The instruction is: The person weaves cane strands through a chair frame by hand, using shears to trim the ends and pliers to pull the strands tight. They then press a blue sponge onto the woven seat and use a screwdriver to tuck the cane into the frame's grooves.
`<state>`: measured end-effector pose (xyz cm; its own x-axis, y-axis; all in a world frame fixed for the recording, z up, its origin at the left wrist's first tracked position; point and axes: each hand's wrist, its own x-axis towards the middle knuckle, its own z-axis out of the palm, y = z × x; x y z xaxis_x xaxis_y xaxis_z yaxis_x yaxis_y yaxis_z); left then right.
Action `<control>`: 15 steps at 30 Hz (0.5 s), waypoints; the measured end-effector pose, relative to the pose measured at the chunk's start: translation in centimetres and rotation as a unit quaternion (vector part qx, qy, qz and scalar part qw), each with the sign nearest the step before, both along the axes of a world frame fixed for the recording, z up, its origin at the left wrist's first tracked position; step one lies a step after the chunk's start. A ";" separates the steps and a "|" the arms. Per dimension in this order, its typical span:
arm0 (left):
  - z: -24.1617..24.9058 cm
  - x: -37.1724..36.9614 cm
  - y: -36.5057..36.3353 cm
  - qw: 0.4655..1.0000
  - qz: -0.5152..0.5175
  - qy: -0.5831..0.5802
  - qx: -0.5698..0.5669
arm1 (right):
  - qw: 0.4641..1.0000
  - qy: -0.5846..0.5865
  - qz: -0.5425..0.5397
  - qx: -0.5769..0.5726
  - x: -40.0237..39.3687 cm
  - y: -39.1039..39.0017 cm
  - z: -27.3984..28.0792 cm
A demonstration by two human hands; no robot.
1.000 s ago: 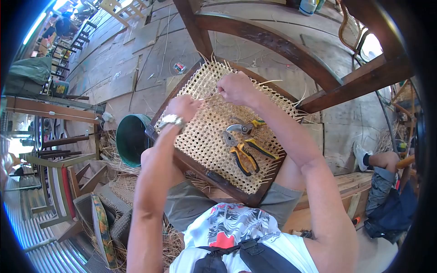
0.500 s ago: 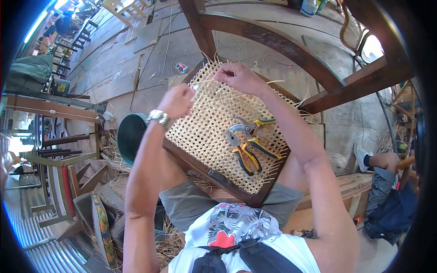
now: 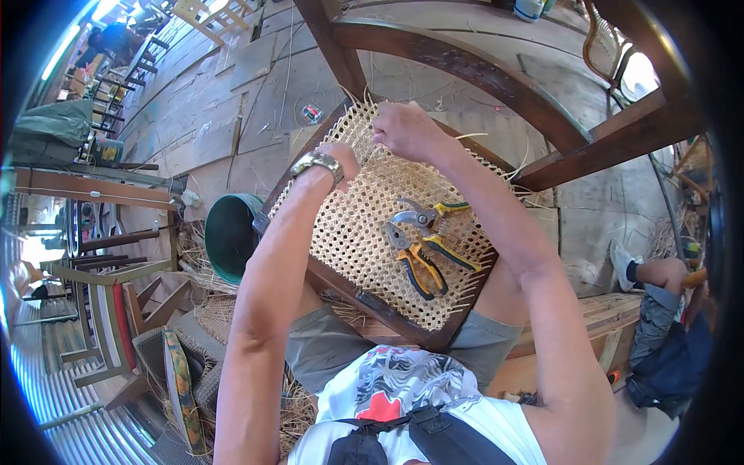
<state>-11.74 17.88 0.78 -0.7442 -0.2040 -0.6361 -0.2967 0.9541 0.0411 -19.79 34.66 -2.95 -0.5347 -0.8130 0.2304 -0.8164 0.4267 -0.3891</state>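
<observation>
Head view | right hand (image 3: 407,128) fingers pinching thin cane strand (image 3: 465,137) | honeycomb woven seat (image 3: 364,232) | left hand (image 3: 341,155) fingers unclear

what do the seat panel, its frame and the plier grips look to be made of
Seat panel: pale woven cane, probably rattan, open holes, matte. Frame: dark brown wood, seemingly stained, slight sheen. Plier grips: yellow and black, likely rubber or plastic over grey metal jaws.

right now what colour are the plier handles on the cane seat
Yellow and black, on the pliers lying on the woven seat; shown in the head view.
</observation>
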 end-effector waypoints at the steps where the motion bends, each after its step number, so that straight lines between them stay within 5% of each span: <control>1: -0.5 0.2 0.7 1.000 0.000 0.000 0.000 | 1.000 0.013 0.005 -0.004 0.0 0.0 0.0; 6: -1.6 5.0 3.7 0.980 0.076 0.178 -0.049 | 0.999 0.011 0.040 0.028 -0.3 -0.9 -0.7; 9: -4.4 5.9 3.8 0.948 0.163 0.271 -0.036 | 0.994 -0.098 0.054 0.002 -0.1 -1.2 -1.8; 13: -4.1 4.9 0.5 0.939 0.232 0.218 0.130 | 0.990 -0.117 0.041 0.060 2.1 -2.0 -0.8; 15: -3.4 4.6 -0.3 0.830 0.413 0.145 0.344 | 0.991 -0.101 0.031 0.080 2.0 -2.0 -1.1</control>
